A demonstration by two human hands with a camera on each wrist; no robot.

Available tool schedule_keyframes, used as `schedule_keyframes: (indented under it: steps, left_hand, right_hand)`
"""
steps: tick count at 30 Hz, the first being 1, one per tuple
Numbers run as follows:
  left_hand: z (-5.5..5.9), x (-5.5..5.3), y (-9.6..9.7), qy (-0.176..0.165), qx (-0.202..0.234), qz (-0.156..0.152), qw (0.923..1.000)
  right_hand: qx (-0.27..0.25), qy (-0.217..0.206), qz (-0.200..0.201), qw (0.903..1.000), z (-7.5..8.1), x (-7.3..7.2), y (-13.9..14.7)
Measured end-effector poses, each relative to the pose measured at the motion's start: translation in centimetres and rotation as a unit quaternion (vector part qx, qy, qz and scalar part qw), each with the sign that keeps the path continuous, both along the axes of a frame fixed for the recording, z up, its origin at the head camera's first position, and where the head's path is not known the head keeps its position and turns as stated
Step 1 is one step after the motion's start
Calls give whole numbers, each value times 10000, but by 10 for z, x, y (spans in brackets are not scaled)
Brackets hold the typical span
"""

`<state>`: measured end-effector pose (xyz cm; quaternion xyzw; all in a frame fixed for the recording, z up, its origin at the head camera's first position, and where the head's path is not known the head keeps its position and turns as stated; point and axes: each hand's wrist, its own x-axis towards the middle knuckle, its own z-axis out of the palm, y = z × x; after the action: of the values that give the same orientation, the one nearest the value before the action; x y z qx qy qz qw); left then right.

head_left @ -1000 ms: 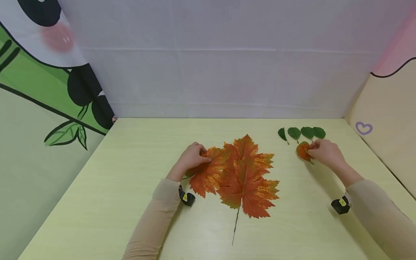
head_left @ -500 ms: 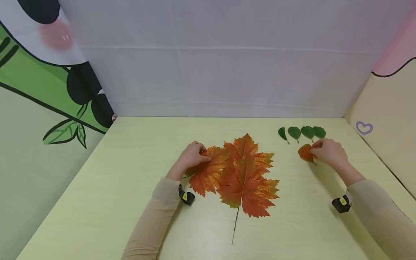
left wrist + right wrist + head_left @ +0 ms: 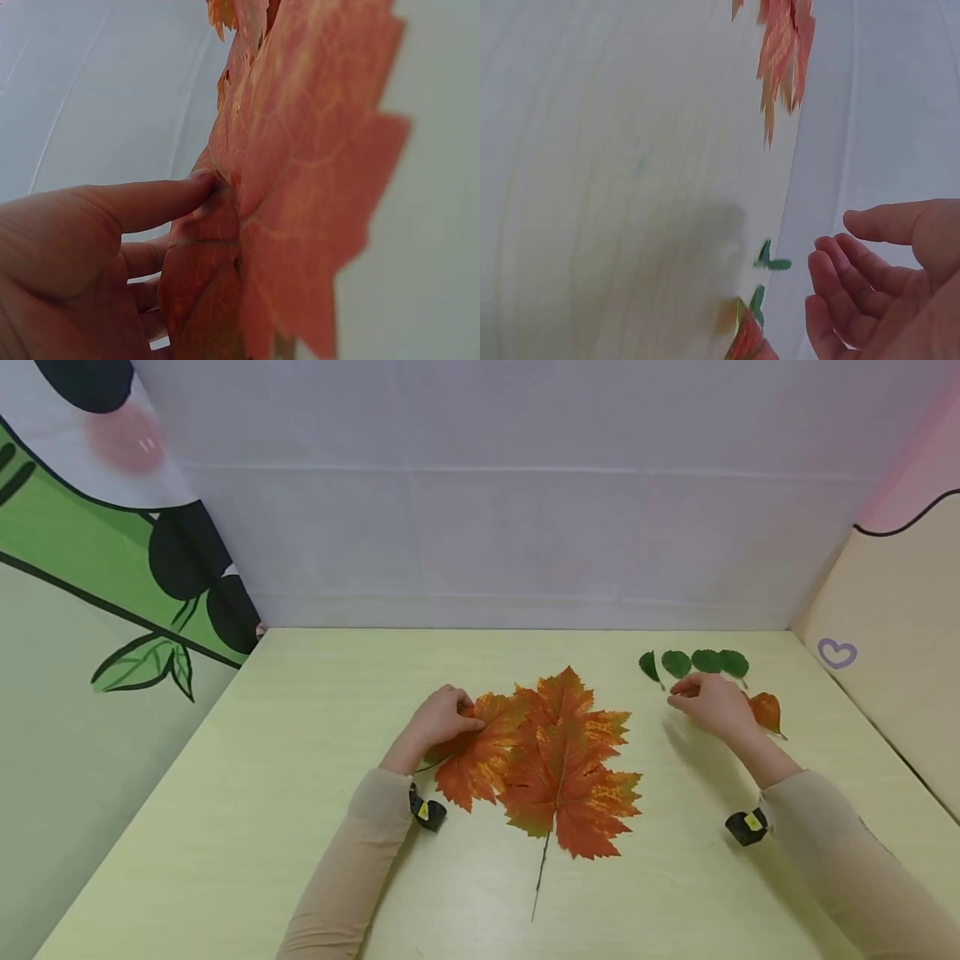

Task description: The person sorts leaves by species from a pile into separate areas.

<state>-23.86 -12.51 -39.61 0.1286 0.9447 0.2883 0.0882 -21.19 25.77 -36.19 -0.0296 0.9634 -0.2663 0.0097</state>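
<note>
My left hand (image 3: 444,717) pinches an orange-red maple leaf (image 3: 483,758) near its stem end, the thumb lying on the upper face in the left wrist view. Beside it, and partly overlapped, lie more large maple leaves (image 3: 566,768), one with a long thin stem pointing toward me. My right hand (image 3: 712,703) hovers over the table with fingers loosely bent and nothing between them, as the right wrist view shows. Just right of that hand rests a small orange leaf (image 3: 766,712), its left edge hidden behind the hand. Several small green leaves (image 3: 677,664) form a row beyond the fingers.
A pale wood-grain table (image 3: 300,827) bears all the leaves. Behind it rises a white cloth backdrop (image 3: 480,543). Printed panels stand at both sides, the right one with a purple heart (image 3: 837,653).
The right hand has let go of the small orange leaf, which now lies farther right, and has moved left toward the green leaves. The left hand keeps its pinch on the maple leaf.
</note>
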Motion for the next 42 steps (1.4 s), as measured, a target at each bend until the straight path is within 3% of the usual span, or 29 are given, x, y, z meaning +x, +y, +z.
schedule_keyframes:
  steps: [12,18,30,36,42]
  left_hand:
    - [5,0,-8,-207,242,-34,9995]
    - [7,1,-10,-263,285,-4,9992]
    - [9,-4,-30,-221,359,85,9991]
    - [13,-7,-46,-142,550,47,9984]
    - [17,-12,-67,12,712,365,9968]
  right_hand:
    - [-174,-731,1080,9913,-15,1,-73]
    - [76,-936,1336,9866,-19,3,-96]
    - [1194,-914,1117,9823,-19,14,-116]
    - [1185,-982,1108,9818,-19,17,-120]
    - [892,-1095,1127,9835,-18,19,-122]
